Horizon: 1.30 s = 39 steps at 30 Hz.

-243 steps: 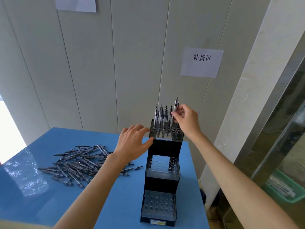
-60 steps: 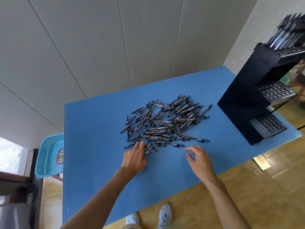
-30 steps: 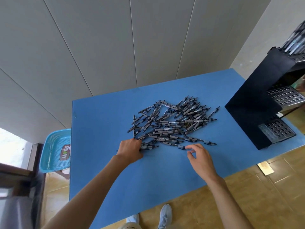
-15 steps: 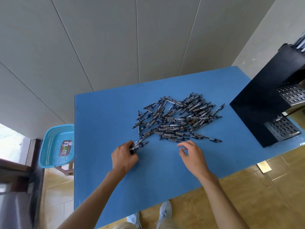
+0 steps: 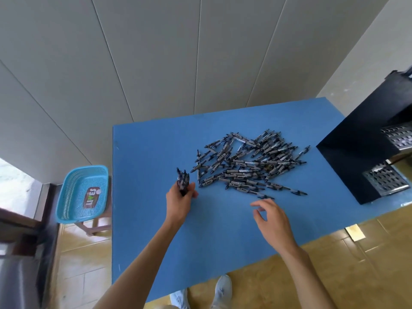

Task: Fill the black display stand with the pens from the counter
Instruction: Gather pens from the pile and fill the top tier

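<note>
Grey-and-black plastic pens (image 5: 249, 166) lie heaped mid-table; the left hand (image 5: 179, 202) clamps a small bundle (image 5: 183, 181), the right hand (image 5: 270, 216) hovers loose-fingered (gathering step) — next, pinch another.

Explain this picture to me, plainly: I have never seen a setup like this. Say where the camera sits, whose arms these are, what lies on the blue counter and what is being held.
There is no machine here. A person wears a wide-angle camera on the head, so you look forward and down along their own two bare arms. The left hand grips a small bundle of pens, tips pointing up and away. The right hand hovers with relaxed fingers, holding nothing, close to the pile of loose pens lying on the blue counter. At the right edge stands the black display stand, whose perforated trays are meant to take the pens. Beside the counter, on a stool, sits a light blue basket.
</note>
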Each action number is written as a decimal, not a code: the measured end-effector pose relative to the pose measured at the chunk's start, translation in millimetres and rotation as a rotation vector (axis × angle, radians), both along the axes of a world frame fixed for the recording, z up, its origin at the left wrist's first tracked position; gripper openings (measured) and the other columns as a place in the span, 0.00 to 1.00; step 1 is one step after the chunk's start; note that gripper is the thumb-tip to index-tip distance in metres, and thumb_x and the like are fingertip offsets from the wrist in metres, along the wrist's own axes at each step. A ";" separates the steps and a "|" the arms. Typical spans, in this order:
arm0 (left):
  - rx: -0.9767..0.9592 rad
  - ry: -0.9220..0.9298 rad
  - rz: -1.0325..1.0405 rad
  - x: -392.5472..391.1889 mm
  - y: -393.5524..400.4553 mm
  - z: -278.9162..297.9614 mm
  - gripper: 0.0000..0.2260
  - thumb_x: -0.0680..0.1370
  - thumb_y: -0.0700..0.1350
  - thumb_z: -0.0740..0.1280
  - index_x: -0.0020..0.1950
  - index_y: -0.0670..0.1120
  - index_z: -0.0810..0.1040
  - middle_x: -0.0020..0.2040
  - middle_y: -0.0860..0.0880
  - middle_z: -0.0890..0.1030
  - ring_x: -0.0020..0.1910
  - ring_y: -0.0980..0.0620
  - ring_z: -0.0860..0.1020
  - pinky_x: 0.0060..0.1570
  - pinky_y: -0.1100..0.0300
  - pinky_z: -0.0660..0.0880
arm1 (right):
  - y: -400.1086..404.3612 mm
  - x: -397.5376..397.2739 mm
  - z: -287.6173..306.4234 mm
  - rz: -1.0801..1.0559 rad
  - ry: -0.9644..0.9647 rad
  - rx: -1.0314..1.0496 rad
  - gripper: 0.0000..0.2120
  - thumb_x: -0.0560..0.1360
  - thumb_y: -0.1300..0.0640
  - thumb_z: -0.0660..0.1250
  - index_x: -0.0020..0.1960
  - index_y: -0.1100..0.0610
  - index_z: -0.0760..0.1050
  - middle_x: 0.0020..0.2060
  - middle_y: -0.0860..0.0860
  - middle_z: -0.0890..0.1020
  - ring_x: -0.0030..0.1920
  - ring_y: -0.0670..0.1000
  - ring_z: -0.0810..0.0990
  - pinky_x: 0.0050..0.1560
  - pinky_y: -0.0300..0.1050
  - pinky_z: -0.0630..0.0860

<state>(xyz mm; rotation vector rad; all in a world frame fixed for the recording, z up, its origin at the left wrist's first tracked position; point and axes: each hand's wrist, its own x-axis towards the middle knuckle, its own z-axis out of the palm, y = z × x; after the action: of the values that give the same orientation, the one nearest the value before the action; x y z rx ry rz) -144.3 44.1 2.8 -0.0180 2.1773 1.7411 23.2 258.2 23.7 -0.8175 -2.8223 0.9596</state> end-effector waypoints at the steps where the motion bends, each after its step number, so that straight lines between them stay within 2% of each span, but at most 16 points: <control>1: 0.005 -0.007 -0.012 0.7 4.5 5.4 0.11 0.82 0.47 0.68 0.44 0.44 0.72 0.33 0.50 0.79 0.32 0.49 0.76 0.37 0.55 0.74 | 3.9 6.5 3.3 -0.025 0.012 0.009 0.08 0.80 0.59 0.66 0.57 0.50 0.79 0.52 0.42 0.77 0.52 0.42 0.77 0.54 0.44 0.77; 2: 0.016 -0.024 -0.034 1.6 9.4 10.0 0.10 0.82 0.46 0.68 0.46 0.45 0.70 0.33 0.48 0.75 0.31 0.49 0.72 0.34 0.54 0.73 | 8.5 13.1 7.3 -0.053 0.026 0.016 0.08 0.80 0.59 0.66 0.57 0.50 0.79 0.52 0.42 0.77 0.52 0.42 0.77 0.54 0.44 0.77; 4: 0.011 -0.047 -0.104 3.2 20.0 19.1 0.09 0.81 0.46 0.70 0.50 0.47 0.70 0.36 0.48 0.73 0.31 0.49 0.71 0.32 0.57 0.75 | 19.3 25.9 18.6 -0.105 0.059 0.029 0.08 0.80 0.59 0.66 0.57 0.50 0.79 0.53 0.41 0.77 0.53 0.41 0.78 0.53 0.39 0.75; 6: -0.001 -0.055 -0.195 6.5 33.3 28.7 0.09 0.81 0.47 0.69 0.52 0.44 0.71 0.36 0.47 0.76 0.31 0.49 0.73 0.30 0.58 0.74 | 31.6 38.0 31.3 -0.147 0.084 0.039 0.08 0.80 0.59 0.66 0.57 0.50 0.79 0.53 0.41 0.77 0.53 0.41 0.78 0.54 0.37 0.74; 10: 0.047 -0.110 -0.333 25.5 70.8 53.0 0.15 0.83 0.50 0.67 0.48 0.37 0.80 0.31 0.45 0.80 0.27 0.47 0.74 0.27 0.56 0.70 | 59.9 65.4 55.4 -0.216 0.125 0.052 0.08 0.81 0.57 0.66 0.57 0.48 0.79 0.53 0.40 0.77 0.54 0.40 0.77 0.56 0.39 0.74; 14: 0.194 -0.139 -0.448 61.5 114.5 84.5 0.14 0.83 0.51 0.66 0.54 0.40 0.82 0.38 0.42 0.85 0.29 0.44 0.81 0.32 0.53 0.76 | 93.7 100.8 75.4 -0.284 0.193 0.076 0.09 0.81 0.58 0.65 0.57 0.47 0.79 0.52 0.39 0.77 0.54 0.40 0.77 0.56 0.41 0.75; 17: 0.242 -0.133 -0.505 96.5 147.1 102.1 0.16 0.83 0.51 0.65 0.54 0.38 0.81 0.32 0.40 0.79 0.25 0.44 0.76 0.34 0.53 0.78 | 119.0 133.0 87.6 -0.309 0.217 0.077 0.09 0.81 0.58 0.65 0.58 0.47 0.79 0.53 0.40 0.77 0.55 0.40 0.77 0.56 0.42 0.76; 18: 0.258 -0.150 -0.510 108.6 158.4 106.0 0.17 0.83 0.50 0.65 0.51 0.35 0.79 0.30 0.41 0.76 0.23 0.45 0.73 0.36 0.51 0.80 | 127.6 144.9 91.7 -0.315 0.232 0.079 0.09 0.81 0.57 0.65 0.58 0.48 0.79 0.53 0.40 0.77 0.54 0.40 0.77 0.56 0.42 0.75; 20: 0.281 -0.179 -0.521 133.8 181.5 111.6 0.15 0.84 0.48 0.66 0.46 0.37 0.72 0.28 0.44 0.72 0.23 0.47 0.69 0.34 0.51 0.79 | 145.5 170.8 100.0 -0.320 0.259 0.088 0.09 0.81 0.57 0.65 0.57 0.48 0.79 0.52 0.40 0.77 0.54 0.40 0.77 0.55 0.41 0.75; 23: 0.288 -0.171 -0.523 177.4 216.0 122.3 0.09 0.84 0.42 0.64 0.48 0.42 0.67 0.31 0.47 0.69 0.25 0.49 0.67 0.27 0.55 0.66 | 173.3 213.2 112.0 -0.318 0.271 0.097 0.09 0.81 0.58 0.65 0.57 0.49 0.80 0.52 0.41 0.77 0.54 0.40 0.76 0.54 0.36 0.72; 26: 0.318 -0.162 -0.520 217.8 248.5 131.8 0.06 0.85 0.40 0.63 0.48 0.41 0.69 0.36 0.44 0.70 0.27 0.50 0.66 0.26 0.58 0.63 | 202.5 254.0 122.5 -0.322 0.276 0.113 0.10 0.80 0.58 0.64 0.58 0.47 0.79 0.53 0.40 0.78 0.55 0.40 0.76 0.53 0.35 0.72; 29: 0.346 -0.121 -0.509 253.3 277.0 139.3 0.09 0.84 0.44 0.66 0.51 0.37 0.75 0.36 0.43 0.72 0.29 0.49 0.67 0.27 0.58 0.64 | 229.3 289.1 131.3 -0.331 0.288 0.129 0.11 0.80 0.58 0.65 0.58 0.47 0.80 0.55 0.40 0.78 0.55 0.40 0.76 0.55 0.40 0.74; 31: 0.385 -0.106 -0.473 273.4 294.2 145.4 0.12 0.84 0.46 0.65 0.57 0.37 0.77 0.36 0.45 0.76 0.28 0.51 0.66 0.26 0.59 0.63 | 246.3 305.4 136.9 -0.320 0.290 0.143 0.11 0.80 0.59 0.65 0.59 0.48 0.80 0.55 0.41 0.78 0.54 0.41 0.76 0.56 0.41 0.75; 34: 0.457 -0.109 -0.446 297.6 320.6 156.0 0.14 0.84 0.47 0.64 0.63 0.38 0.75 0.35 0.48 0.75 0.26 0.53 0.60 0.24 0.62 0.59 | 270.5 317.7 146.4 -0.290 0.305 0.155 0.11 0.80 0.59 0.65 0.59 0.48 0.80 0.55 0.42 0.79 0.55 0.42 0.78 0.57 0.45 0.77; 39: 0.537 -0.103 -0.407 315.1 365.7 179.2 0.06 0.85 0.45 0.63 0.56 0.43 0.72 0.33 0.50 0.72 0.24 0.54 0.59 0.22 0.64 0.57 | 311.4 310.1 167.3 -0.236 0.381 0.169 0.11 0.80 0.58 0.65 0.58 0.48 0.80 0.54 0.41 0.79 0.53 0.42 0.78 0.55 0.41 0.76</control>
<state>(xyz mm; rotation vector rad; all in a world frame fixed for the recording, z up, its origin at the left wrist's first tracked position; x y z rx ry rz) 170.7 409.8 182.0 0.4258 1.4520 1.9532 333.3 569.6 191.0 -0.8220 -2.3818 0.7387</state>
